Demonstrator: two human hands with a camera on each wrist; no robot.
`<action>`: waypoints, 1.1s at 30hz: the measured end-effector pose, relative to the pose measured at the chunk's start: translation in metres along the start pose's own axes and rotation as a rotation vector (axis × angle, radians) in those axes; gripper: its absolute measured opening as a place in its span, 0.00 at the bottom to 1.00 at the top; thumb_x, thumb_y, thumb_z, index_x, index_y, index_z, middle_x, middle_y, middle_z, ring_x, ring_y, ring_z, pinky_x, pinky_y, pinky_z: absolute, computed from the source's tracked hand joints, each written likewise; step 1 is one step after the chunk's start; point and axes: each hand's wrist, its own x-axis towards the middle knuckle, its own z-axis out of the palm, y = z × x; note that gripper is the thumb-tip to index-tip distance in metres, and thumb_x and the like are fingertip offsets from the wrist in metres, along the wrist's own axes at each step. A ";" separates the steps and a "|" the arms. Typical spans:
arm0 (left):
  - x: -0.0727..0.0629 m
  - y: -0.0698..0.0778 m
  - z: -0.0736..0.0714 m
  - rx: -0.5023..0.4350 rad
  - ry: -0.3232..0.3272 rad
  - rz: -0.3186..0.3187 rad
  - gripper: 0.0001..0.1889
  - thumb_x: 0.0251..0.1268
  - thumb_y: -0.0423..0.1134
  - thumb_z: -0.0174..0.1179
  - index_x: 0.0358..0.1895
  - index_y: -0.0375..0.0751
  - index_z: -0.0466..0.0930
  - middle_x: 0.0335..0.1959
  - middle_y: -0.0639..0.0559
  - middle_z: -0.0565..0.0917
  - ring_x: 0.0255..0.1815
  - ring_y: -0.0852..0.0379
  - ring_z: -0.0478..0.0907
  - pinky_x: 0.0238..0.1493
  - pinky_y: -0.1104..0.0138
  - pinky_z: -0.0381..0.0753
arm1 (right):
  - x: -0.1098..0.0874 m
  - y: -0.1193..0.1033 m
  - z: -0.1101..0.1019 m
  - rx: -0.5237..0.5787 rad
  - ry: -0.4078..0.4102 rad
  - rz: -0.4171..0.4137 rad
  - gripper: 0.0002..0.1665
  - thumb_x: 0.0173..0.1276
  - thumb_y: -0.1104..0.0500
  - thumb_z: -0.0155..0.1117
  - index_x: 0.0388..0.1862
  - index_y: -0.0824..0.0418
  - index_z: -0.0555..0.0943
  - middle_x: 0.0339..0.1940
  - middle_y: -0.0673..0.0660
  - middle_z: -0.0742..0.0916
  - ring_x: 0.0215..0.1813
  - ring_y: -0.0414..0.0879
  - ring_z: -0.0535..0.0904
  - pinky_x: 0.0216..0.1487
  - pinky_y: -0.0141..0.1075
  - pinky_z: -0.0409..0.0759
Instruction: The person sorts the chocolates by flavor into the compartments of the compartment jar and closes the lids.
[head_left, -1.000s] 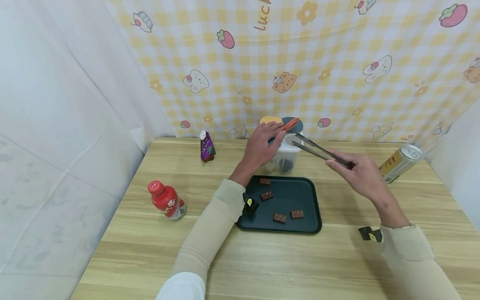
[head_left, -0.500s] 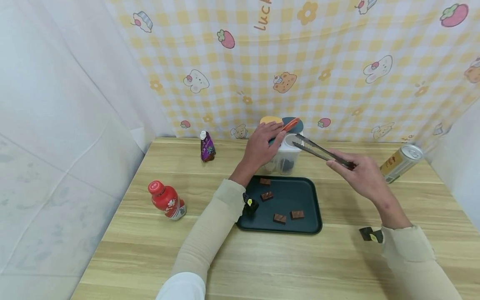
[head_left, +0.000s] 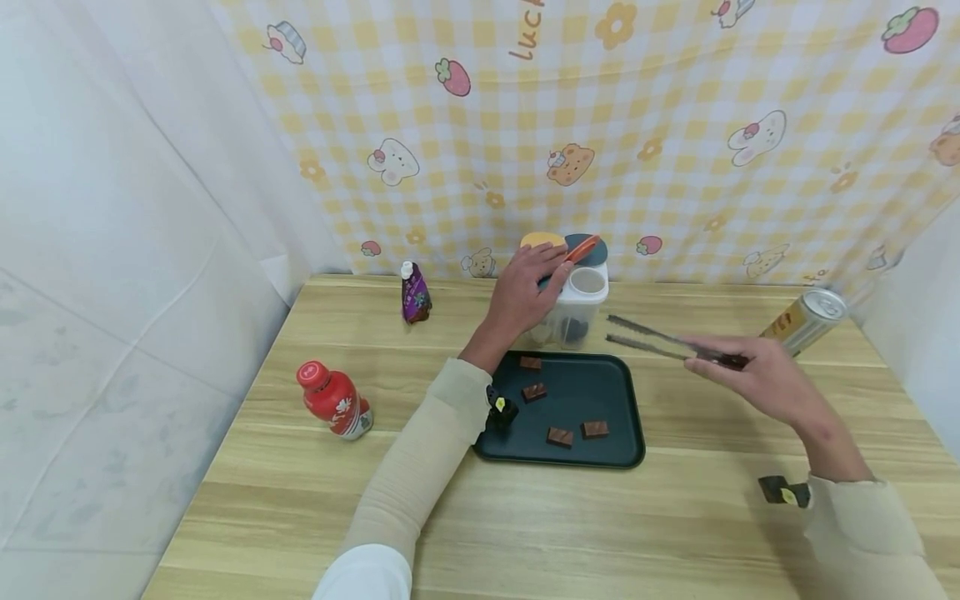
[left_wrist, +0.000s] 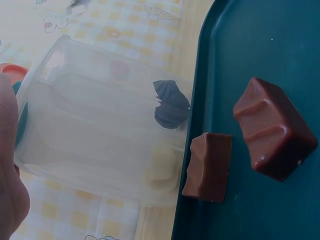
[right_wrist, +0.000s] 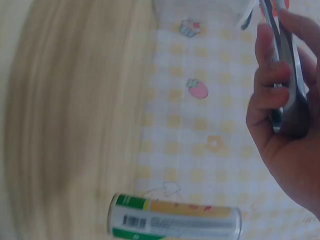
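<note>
Clear storage box [head_left: 570, 321] with coloured lids stands behind the tray, a dark wrapped piece and a pale piece inside near its bottom. On its top lies my left hand [head_left: 525, 287], pinching the raised orange lid [head_left: 583, 247] between thumb and fingers. The round opening [head_left: 587, 281] beside it is uncovered. My right hand [head_left: 765, 375] grips metal tongs [head_left: 652, 337] by the handle end; their tips are apart with nothing between them, right of the box. In the right wrist view the fingers curl round the tongs [right_wrist: 292, 110].
A dark green tray [head_left: 630, 392] holds several chocolate pieces [head_left: 595, 429]. A red bottle [head_left: 335, 402] and a purple pouch [head_left: 415, 293] stand to the left. A drink can [head_left: 806, 319] is at the right, behind my right hand. A checked cloth [head_left: 480, 125] hangs behind the table.
My right hand has drawn back to the right and towards me, taking the tongs away from above the box's opening. The left hand and the orange lid have stayed put.
</note>
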 end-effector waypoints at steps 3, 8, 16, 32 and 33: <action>0.000 0.000 0.000 0.002 0.004 -0.001 0.21 0.82 0.49 0.52 0.66 0.42 0.82 0.68 0.52 0.79 0.74 0.57 0.68 0.79 0.66 0.47 | -0.008 0.010 -0.001 -0.030 -0.087 -0.019 0.20 0.68 0.64 0.73 0.59 0.60 0.88 0.37 0.53 0.90 0.26 0.39 0.73 0.24 0.31 0.72; 0.001 0.001 0.000 0.003 0.006 -0.003 0.21 0.82 0.49 0.52 0.65 0.43 0.83 0.67 0.52 0.80 0.74 0.57 0.68 0.79 0.67 0.47 | -0.019 0.025 0.004 -0.041 -0.179 -0.067 0.18 0.68 0.64 0.74 0.57 0.59 0.89 0.40 0.51 0.91 0.28 0.37 0.76 0.27 0.31 0.76; 0.001 0.000 -0.001 0.001 0.005 -0.007 0.21 0.82 0.50 0.52 0.65 0.43 0.83 0.68 0.52 0.80 0.74 0.58 0.68 0.79 0.67 0.46 | -0.025 0.041 0.008 0.017 -0.264 -0.074 0.16 0.67 0.67 0.73 0.54 0.63 0.89 0.43 0.52 0.91 0.36 0.35 0.83 0.34 0.27 0.80; 0.001 0.001 0.000 0.006 0.007 -0.010 0.21 0.82 0.49 0.52 0.66 0.43 0.82 0.68 0.53 0.79 0.74 0.58 0.68 0.79 0.68 0.46 | -0.024 0.049 0.018 -0.032 -0.273 -0.158 0.18 0.62 0.69 0.77 0.52 0.66 0.89 0.41 0.49 0.89 0.38 0.33 0.80 0.34 0.28 0.79; 0.001 0.000 0.000 0.004 0.007 -0.011 0.21 0.82 0.49 0.52 0.66 0.43 0.82 0.68 0.53 0.80 0.74 0.58 0.68 0.79 0.68 0.46 | -0.024 0.048 0.018 -0.038 -0.271 -0.154 0.18 0.62 0.68 0.77 0.52 0.65 0.89 0.41 0.49 0.89 0.38 0.33 0.80 0.34 0.28 0.79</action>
